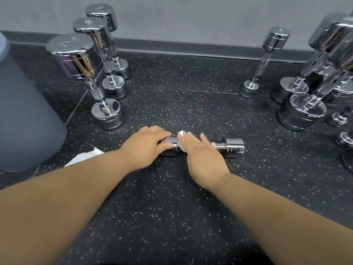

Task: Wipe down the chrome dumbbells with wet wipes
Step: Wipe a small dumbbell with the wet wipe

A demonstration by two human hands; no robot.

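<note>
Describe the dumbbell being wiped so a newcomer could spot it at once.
On the black speckled floor below the grey wall, chrome dumbbells stand on end in a left group and a right group. Between them, nearest the camera, is the small dumbbell under both hands: the left hand grips one head, the right hand presses a white wipe on its bar. It alone lies flat.

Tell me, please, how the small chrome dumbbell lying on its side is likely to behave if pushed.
Its round heads would probably let the small chrome dumbbell roll on the speckled rubber floor; the left hand grips one head. Solid-looking metal suggests heavy for its size. Polished chrome under the white wet wipe may feel slippery.
</note>
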